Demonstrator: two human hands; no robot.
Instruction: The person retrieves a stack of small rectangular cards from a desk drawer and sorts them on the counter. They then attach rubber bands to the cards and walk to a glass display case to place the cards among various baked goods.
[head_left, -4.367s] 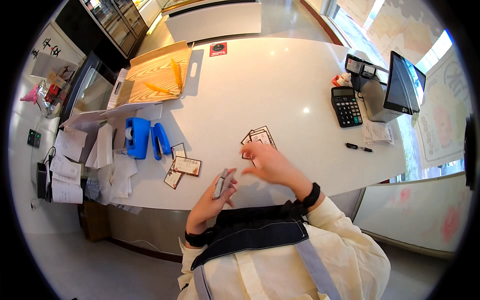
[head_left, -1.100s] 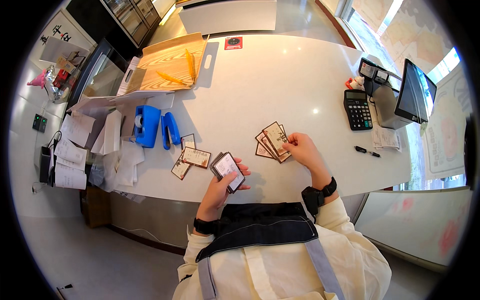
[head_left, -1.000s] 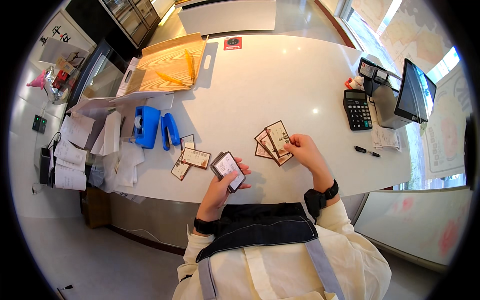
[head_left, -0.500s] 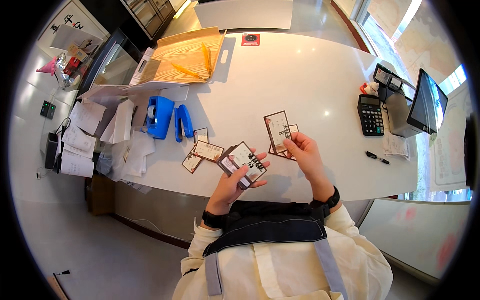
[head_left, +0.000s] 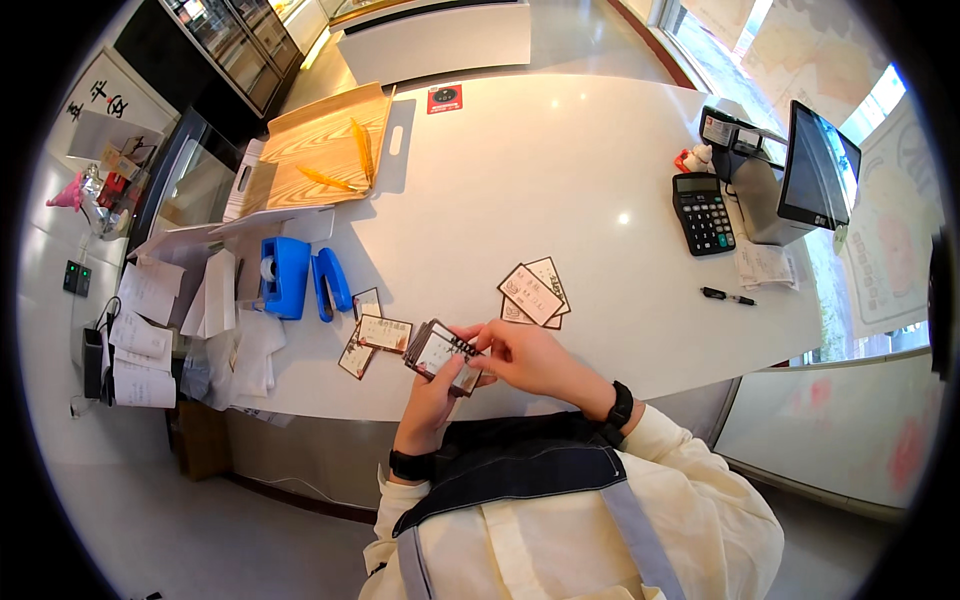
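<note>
A stack of dark-bordered cards (head_left: 438, 350) with handwriting on pale faces rests in my left hand (head_left: 428, 400), its thumb pressed across the top card. My right hand (head_left: 535, 362) is closed, fingertips pinching the stack's right edge at a card; how much it grips is partly hidden. Beyond my right hand, several similar cards (head_left: 531, 292) lie in an overlapping pile on the white table (head_left: 590, 210). To the left of the stack, other cards (head_left: 384, 334) lie overlapped at different angles.
On the left are a blue tape dispenser (head_left: 288, 280), a blue stapler (head_left: 330, 284), loose papers (head_left: 140, 335) and a wood-grain tray (head_left: 300, 155) with yellow tongs (head_left: 362, 150). On the right are a calculator (head_left: 703, 214), a pen (head_left: 727, 296) and a screen (head_left: 818, 165).
My right hand has let go of its card on the right pile and moved left to the stack. The view has shifted, so the table things sit further left.
</note>
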